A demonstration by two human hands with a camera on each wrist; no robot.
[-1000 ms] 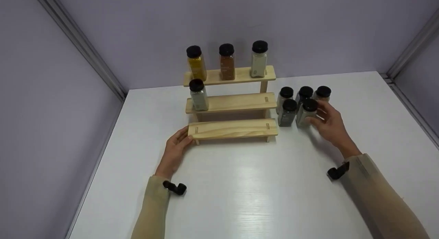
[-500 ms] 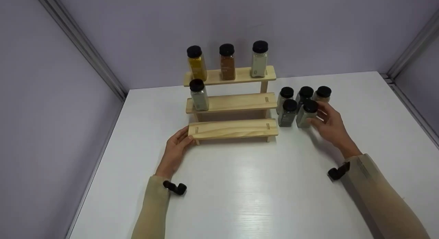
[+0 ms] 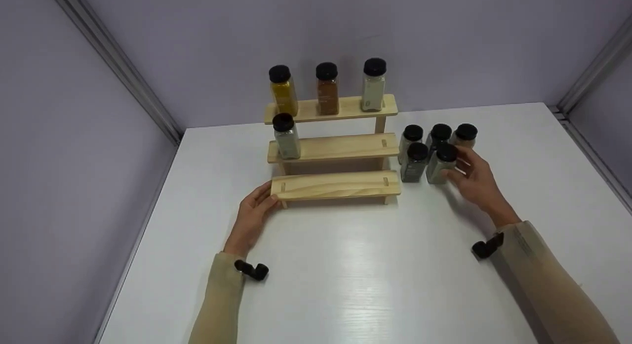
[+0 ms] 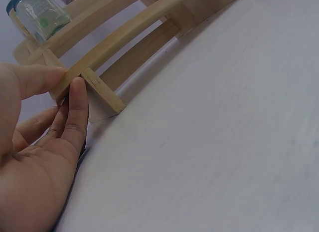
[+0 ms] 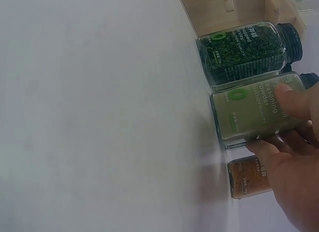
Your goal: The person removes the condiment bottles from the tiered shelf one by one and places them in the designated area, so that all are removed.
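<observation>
At the near left of the three-tier wooden rack (image 3: 340, 186), my left hand (image 3: 251, 216) pinches the end of the lowest shelf. In the left wrist view, the thumb lies over the shelf end and a fingertip (image 4: 78, 87) sits beneath it. My right hand (image 3: 478, 181) grips a black-capped spice jar of pale green seasoning powder (image 5: 244, 110), thumb on one face and fingers on the opposite side. This jar stands upright at the front right of a cluster. Right beside it is a jar of chopped parsley (image 5: 239, 55); on the other side is an orange-brown spice jar (image 5: 246, 178).
The top shelf bears a yellow jar (image 3: 285, 98), a red-brown jar (image 3: 327, 96) and a pale jar (image 3: 373, 92). Another pale green jar (image 3: 288, 142) stands at the middle shelf's left end. Behind the gripped jar are more jars, including a dark one (image 3: 433, 145). Walls enclose the white table (image 3: 345, 285).
</observation>
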